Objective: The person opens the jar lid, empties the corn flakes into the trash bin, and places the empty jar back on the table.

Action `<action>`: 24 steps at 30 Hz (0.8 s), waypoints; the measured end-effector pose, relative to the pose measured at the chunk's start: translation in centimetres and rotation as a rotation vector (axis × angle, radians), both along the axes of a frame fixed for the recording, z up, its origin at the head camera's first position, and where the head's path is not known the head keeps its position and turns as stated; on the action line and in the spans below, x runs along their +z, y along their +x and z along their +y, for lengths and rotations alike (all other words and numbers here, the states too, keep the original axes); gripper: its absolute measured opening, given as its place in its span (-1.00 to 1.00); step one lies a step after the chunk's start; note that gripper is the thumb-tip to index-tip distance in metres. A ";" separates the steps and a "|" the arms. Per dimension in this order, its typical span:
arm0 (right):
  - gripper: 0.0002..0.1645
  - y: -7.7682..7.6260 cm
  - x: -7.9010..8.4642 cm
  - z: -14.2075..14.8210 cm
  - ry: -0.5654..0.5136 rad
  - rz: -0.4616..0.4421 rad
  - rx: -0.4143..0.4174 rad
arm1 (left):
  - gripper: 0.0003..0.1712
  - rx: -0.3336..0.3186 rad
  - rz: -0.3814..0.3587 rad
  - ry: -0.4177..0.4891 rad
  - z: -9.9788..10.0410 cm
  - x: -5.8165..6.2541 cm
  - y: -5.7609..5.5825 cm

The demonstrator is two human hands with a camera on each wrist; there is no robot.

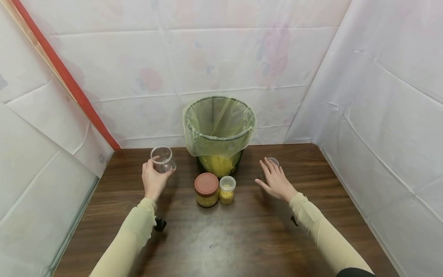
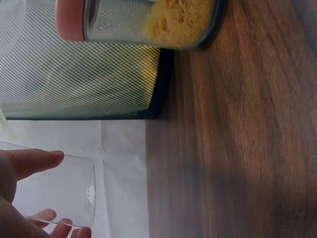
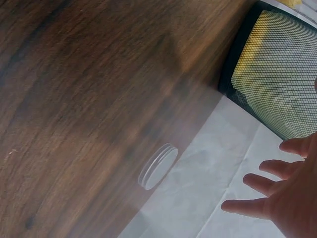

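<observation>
My left hand [image 1: 154,180] grips a clear, empty jar [image 1: 165,166], thumb on one side and fingers on the other. In the left wrist view this jar [image 2: 62,191] is held above the wooden table. My right hand [image 1: 277,182] hovers with fingers spread and nothing in it. Just beyond its fingertips lies a clear round lid [image 1: 274,161], flat on the table. Between the hands stand a wider jar with a reddish-brown lid [image 1: 207,184] and a small clear-lidded jar [image 1: 226,194], side by side, both with yellow bits inside.
Behind the two jars stands a mesh bin [image 1: 219,159] lined with a pale yellow-green bag [image 1: 194,142], something yellow showing low inside. White floral sheeting [image 1: 221,65] hangs behind the wooden table [image 1: 214,246] and along both sides.
</observation>
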State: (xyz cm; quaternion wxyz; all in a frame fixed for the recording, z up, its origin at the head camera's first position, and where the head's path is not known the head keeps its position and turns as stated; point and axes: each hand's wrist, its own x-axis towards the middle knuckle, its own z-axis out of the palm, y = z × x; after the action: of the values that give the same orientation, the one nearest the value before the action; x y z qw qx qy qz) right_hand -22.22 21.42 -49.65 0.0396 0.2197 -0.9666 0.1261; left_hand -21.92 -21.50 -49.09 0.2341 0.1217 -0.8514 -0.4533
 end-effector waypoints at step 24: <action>-0.10 0.5 -1.3 2.1 0.020 0.022 -0.041 | -0.31 0.082 -0.057 0.017 -1.3 -1.4 -5.2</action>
State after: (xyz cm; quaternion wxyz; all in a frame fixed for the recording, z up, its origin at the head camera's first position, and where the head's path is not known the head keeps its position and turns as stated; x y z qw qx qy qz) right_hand -21.71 23.50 -50.98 0.0507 0.2017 -0.9716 0.1133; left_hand -27.13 -22.80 -50.44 0.2273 0.1715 -0.8481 -0.4469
